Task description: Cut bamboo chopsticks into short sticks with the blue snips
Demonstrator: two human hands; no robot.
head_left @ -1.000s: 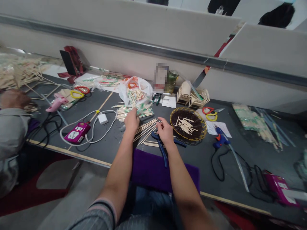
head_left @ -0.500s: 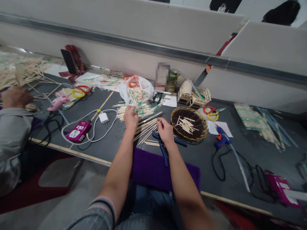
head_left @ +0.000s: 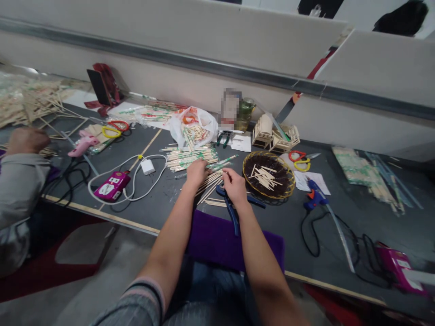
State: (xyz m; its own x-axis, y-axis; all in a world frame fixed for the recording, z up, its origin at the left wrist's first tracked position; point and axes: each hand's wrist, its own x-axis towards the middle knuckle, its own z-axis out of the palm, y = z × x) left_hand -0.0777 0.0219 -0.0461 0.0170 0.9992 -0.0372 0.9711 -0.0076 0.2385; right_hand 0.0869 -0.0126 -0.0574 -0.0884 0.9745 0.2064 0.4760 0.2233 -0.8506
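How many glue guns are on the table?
2: a pink glue gun on the left, and a blue glue gun right of the yellow-rimmed basket. Others could be hidden.

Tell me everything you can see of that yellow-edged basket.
The basket is a shallow, roundish bowl, dark brown inside, with a yellow, woven-looking rim; I can't tell its exact material. It sits upright on the grey table, to the right of the right hand, which isn't touching it. Loose pale sticks lie criss-crossed inside, leaving much of the brown interior bare.
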